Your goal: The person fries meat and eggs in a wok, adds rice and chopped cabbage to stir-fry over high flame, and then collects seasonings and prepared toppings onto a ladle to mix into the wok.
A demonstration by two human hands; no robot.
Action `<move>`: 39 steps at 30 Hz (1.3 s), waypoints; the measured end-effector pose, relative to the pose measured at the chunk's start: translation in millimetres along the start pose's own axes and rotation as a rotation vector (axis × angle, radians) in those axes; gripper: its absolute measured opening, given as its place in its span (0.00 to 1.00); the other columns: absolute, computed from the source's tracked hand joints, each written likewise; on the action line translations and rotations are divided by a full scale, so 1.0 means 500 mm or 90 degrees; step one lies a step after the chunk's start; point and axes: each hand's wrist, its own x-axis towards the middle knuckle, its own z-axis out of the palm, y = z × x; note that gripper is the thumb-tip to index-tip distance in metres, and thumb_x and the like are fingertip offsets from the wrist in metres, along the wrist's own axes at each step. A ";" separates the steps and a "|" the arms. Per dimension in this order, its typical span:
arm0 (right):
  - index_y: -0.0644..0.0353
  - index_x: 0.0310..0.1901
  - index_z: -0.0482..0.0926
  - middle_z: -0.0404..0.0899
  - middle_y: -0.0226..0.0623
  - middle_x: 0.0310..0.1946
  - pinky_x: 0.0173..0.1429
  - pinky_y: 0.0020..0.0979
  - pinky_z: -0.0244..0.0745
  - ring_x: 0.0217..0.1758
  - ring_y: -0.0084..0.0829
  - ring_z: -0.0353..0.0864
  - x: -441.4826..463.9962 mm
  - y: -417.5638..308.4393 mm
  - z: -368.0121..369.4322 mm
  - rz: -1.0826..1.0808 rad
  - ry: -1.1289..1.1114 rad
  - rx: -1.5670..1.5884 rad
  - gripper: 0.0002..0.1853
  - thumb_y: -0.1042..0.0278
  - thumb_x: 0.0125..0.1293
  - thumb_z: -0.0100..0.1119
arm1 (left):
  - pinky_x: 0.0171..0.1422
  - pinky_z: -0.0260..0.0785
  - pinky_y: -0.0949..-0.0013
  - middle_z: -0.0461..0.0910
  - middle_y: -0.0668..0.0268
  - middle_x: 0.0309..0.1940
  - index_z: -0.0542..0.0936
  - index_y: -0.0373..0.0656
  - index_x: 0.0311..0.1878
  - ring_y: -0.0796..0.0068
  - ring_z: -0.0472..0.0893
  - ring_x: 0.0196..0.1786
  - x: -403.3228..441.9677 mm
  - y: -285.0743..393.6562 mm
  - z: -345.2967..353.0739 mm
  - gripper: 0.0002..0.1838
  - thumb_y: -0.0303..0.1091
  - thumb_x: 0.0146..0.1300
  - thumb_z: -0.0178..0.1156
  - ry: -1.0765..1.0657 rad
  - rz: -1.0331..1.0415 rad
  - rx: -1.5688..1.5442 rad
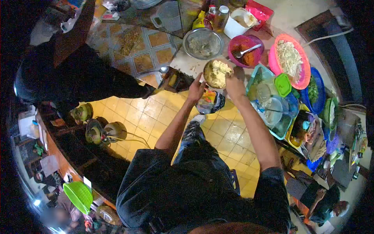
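A round metal bowl [210,80] holding a pale yellow, crumbly food [220,72] is in front of me at the counter's edge. My left hand [196,89] is closed on the bowl's left rim. My right hand [235,84] has its fingers curled at the bowl's right side, close to the food; whether they grip the rim or something inside is hidden. Just behind the bowl stands a metal strainer [203,43] with some residue in it. A magenta bowl [260,54] with an orange-red mixture and a spoon [249,51] is to the right of the strainer.
A pink basket [305,72] of pale shredded food and a blue basket [321,87] of greens are at the right. Nearer is a turquoise bin [281,133] with containers. A white tub [237,28] and jar [222,19] stand behind. Another person [78,74] is at the left.
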 end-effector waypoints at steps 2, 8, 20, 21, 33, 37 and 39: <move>0.66 0.39 0.74 0.77 0.55 0.32 0.42 0.45 0.73 0.38 0.50 0.78 -0.003 -0.001 0.000 -0.094 0.039 -0.071 0.12 0.73 0.55 0.46 | 0.44 0.69 0.72 0.78 0.63 0.35 0.57 0.38 0.66 0.76 0.76 0.36 0.009 -0.034 0.027 0.29 0.37 0.65 0.51 0.029 0.041 -0.084; 0.64 0.29 0.77 0.77 0.53 0.32 0.43 0.46 0.71 0.38 0.50 0.77 0.000 0.022 -0.037 -0.002 -0.052 0.099 0.09 0.71 0.53 0.48 | 0.37 0.70 0.73 0.79 0.58 0.38 0.55 0.41 0.67 0.75 0.77 0.32 0.007 -0.025 0.041 0.29 0.39 0.66 0.49 0.027 0.015 -0.215; 0.60 0.32 0.78 0.76 0.51 0.30 0.43 0.44 0.69 0.39 0.49 0.76 0.004 0.097 0.059 0.023 0.076 0.272 0.09 0.67 0.54 0.50 | 0.50 0.66 0.70 0.73 0.58 0.52 0.60 0.37 0.65 0.73 0.73 0.45 0.015 -0.063 0.055 0.27 0.39 0.66 0.49 0.063 0.031 -0.179; 0.61 0.33 0.78 0.76 0.51 0.30 0.43 0.44 0.69 0.38 0.50 0.76 -0.009 0.104 0.063 0.034 0.061 0.340 0.09 0.67 0.54 0.50 | 0.50 0.66 0.70 0.73 0.58 0.52 0.60 0.37 0.65 0.73 0.73 0.45 0.016 -0.070 0.060 0.27 0.39 0.66 0.49 0.037 0.038 -0.167; 0.62 0.37 0.71 0.70 0.26 0.21 0.23 0.20 0.58 0.19 0.16 0.61 -1.005 0.104 0.133 0.426 0.670 1.215 0.09 0.64 0.67 0.49 | 0.25 0.63 0.72 0.73 0.65 0.29 0.71 0.41 0.43 0.74 0.72 0.29 -0.342 -0.068 0.370 0.09 0.29 0.60 0.50 -0.418 -0.205 -0.161; 0.63 0.45 0.74 0.71 0.27 0.21 0.26 0.19 0.64 0.22 0.17 0.68 -1.436 -0.115 0.307 0.886 1.075 0.843 0.15 0.60 0.63 0.52 | 0.28 0.66 0.72 0.74 0.64 0.35 0.69 0.43 0.46 0.73 0.72 0.31 -0.474 -0.164 0.549 0.11 0.32 0.60 0.52 -0.734 -0.319 0.014; 0.64 0.45 0.75 0.73 0.29 0.22 0.29 0.21 0.66 0.25 0.19 0.71 -1.611 -0.267 0.389 1.163 1.260 0.751 0.15 0.62 0.62 0.53 | 0.30 0.67 0.72 0.74 0.63 0.36 0.69 0.43 0.47 0.73 0.72 0.32 -0.642 -0.130 0.614 0.12 0.33 0.61 0.52 -0.821 -0.224 0.137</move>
